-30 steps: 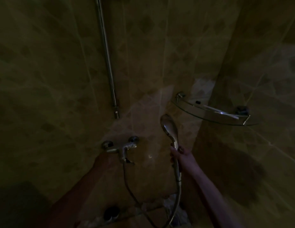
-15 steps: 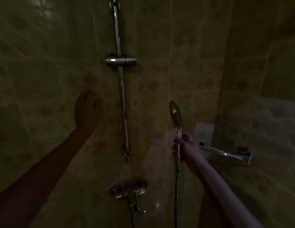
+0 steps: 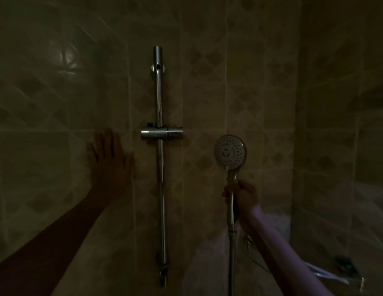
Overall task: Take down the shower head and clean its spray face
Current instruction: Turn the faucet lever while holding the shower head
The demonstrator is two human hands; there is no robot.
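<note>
Gripping the handle low, the right hand [image 3: 241, 194] has its fingers [image 3: 225, 194] curled round the chrome stem of the shower head [image 3: 230, 152], which stands upright in the air to the right of the rail [image 3: 159, 167], well clear of the wall. Its round spray face is turned toward the camera, nozzle dots and a centre mark showing pale in the dim light. The hose [image 3: 231, 263] hangs straight down from the handle's base and leaves the frame at the bottom.

Judging by its looks, the head is light, rigid, chromed plastic or metal, smooth and likely slippery when wet, so the narrow handle just under the disc is the sensible place to hold it, as now. The hose will drag and twist a little, so a firm wrap suits better than a pinch. The face itself seems sturdy enough for rubbing, though the small nozzles may be soft rubber and could be picked at gently.

Farther off, the left hand [image 3: 110, 161] lies flat on the tiled wall [image 3: 47, 124], fingers straight and spread, holding nothing. Beside it, on the rail, the holder [image 3: 161, 133] sits empty, so the head is already down and the cleaning is not yet begun.
</note>
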